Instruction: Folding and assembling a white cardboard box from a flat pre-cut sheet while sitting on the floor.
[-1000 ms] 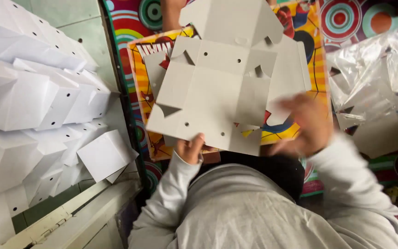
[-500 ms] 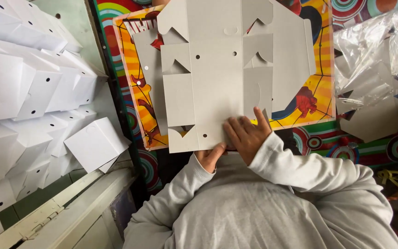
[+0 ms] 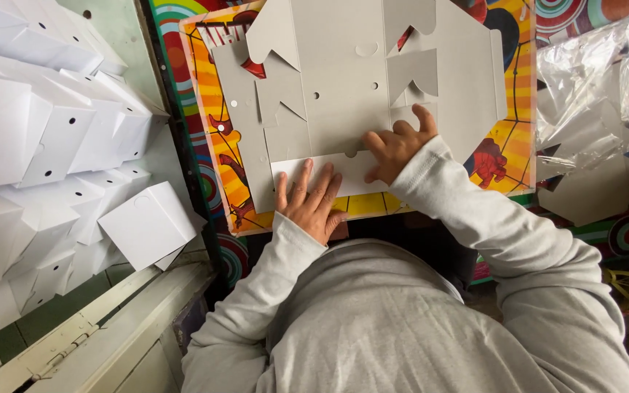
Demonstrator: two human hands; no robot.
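A flat grey die-cut cardboard box blank (image 3: 358, 80) lies on a bright orange and yellow patterned board (image 3: 216, 145). Its near flap (image 3: 351, 169) is folded over, white side up. My left hand (image 3: 313, 200) lies flat on that flap, fingers spread, pressing it down. My right hand (image 3: 398, 143) presses the fold line just to the right, fingers bent against the grey sheet. Both arms wear light grey sleeves.
Several folded white boxes (image 3: 52, 131) are stacked at the left, one loose box (image 3: 147, 225) nearest me. Crumpled clear plastic wrap with more blanks (image 3: 598, 94) lies at the right. A pale metal rail (image 3: 111, 320) runs along the lower left.
The blank, held up a second ago, has come down flat on the board. Its near flap got folded over, and both hands now press on it.
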